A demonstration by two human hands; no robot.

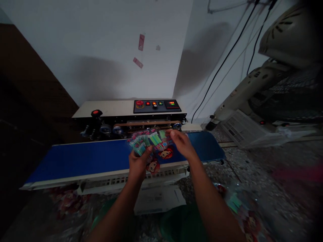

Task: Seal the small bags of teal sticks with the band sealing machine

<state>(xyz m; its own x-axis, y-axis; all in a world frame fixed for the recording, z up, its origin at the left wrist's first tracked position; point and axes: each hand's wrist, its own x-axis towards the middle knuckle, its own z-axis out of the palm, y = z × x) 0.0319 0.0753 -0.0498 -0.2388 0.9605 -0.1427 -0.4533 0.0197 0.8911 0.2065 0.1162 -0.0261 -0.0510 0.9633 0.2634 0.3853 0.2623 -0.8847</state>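
Observation:
My left hand [138, 163] is closed around a fanned bunch of clear plastic packets [138, 144] with green and teal strips inside, its thumb lying on top. Another packet [156, 139], with light green strips and a red-haired cartoon figure [166, 153], lies against the bunch over the blue conveyor belt [96, 155]. At that packet's upper right edge, the fingers of my right hand [182, 143] are closed on the plastic. Just behind the packets runs the brown sealing band [148, 123] of a band sealer [111, 108].
The sealer's control panel [156, 106] has a red stop button and lit digits. A grey fan-like machine [242, 84] and a white plastic crate [239, 129] stand at right. Filled packets [248, 215] lie low right, red pieces [69, 203] low left. A white box [159, 199] sits beneath.

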